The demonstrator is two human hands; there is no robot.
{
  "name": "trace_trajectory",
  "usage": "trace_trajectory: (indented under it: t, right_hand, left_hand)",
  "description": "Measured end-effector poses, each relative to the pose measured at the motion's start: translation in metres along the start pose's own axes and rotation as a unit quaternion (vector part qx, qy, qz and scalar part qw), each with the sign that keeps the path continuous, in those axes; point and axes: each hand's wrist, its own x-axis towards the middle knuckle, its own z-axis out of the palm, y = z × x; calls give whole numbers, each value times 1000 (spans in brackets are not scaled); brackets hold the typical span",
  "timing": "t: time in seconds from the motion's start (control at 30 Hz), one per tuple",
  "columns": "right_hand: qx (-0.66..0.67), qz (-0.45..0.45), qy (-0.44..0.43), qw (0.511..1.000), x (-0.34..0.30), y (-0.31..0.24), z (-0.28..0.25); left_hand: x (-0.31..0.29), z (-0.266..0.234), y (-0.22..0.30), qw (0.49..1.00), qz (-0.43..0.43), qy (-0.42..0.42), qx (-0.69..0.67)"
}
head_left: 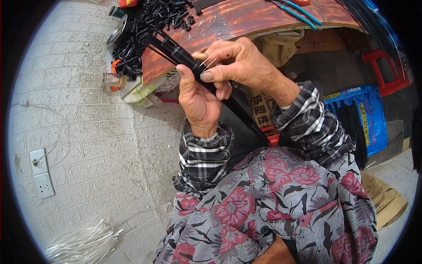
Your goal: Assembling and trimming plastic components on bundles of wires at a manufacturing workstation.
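Note:
A black umbrella frame (239, 110), a slim bundle of rods with a plastic collar (178, 56) near its upper end, runs slantwise from the table edge toward my lap. My left hand (200, 102) is closed round it from below, thumb up along its side. Over the same spot, my right hand (248, 66) pinches a thin pale wire (211, 62) with thumb and fingers against the frame. Part of the wire and the right fingertips are hidden behind the thumb and rods.
Black plastic fittings (151, 22) are heaped on the reddish wooden table (246, 18), near loose wire bits (215, 28) and blue-handled pliers (301, 15). At right are a blue bag (373, 121) and a red stool (387, 72). White strands (85, 244) lie lower left, near a wall socket (43, 185).

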Motion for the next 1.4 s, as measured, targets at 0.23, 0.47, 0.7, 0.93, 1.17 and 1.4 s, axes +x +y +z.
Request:
trace_trajectory:
  t: [0.23,0.47,0.7,0.93,1.17,1.4]
  right_hand:
    - [-76,-75,87,990,-9,2,17]
    - [-195,-115,112,968,-8,-7,20]
    - [43,73,133,987,-12,-4,18]
    - [-104,-56,247,962,-9,7,28]
    - [-460,-268,289,796,-1,14,7]
    - [-384,-330,237,829,-4,14,-4]
  left_hand:
    - [1,11,-4,988,91,104,72]
    - [2,20,-3,979,109,138,102]
    - [2,9,-7,984,72,126,104]
    - [14,13,-13,974,114,153,122]
    - [25,24,-17,970,125,165,125]
    - [17,15,-23,987,76,94,101]
